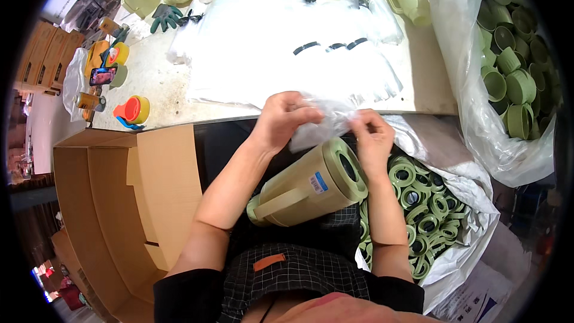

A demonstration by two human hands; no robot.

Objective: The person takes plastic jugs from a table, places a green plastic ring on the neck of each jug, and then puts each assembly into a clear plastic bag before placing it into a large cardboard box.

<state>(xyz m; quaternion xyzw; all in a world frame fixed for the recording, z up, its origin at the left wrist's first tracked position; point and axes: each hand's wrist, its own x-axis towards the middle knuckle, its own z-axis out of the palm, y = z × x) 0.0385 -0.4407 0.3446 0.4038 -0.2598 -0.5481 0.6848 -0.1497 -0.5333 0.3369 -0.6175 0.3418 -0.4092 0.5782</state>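
Observation:
Between my hands, just past the table's front edge, a clear plastic bag point(320, 121) is stretched and crumpled. My left hand point(283, 121) pinches its left side, and my right hand point(372, 134) grips its right side with fingertips together. Across my lap lies a pale green thermos jug point(293, 194) on its side, with a blue-and-white label on it. Its handle faces me and its round dark-centred end points to the right, under my right hand. Neither hand touches the jug.
White plastic bags point(251, 54) lie stacked on the table point(149, 72). Left of me stands an open cardboard box point(167, 185). At my right are a sack of green ring parts point(427, 221) and a bag of green cups point(517, 84). A tape dispenser point(133, 109) sits near the table edge.

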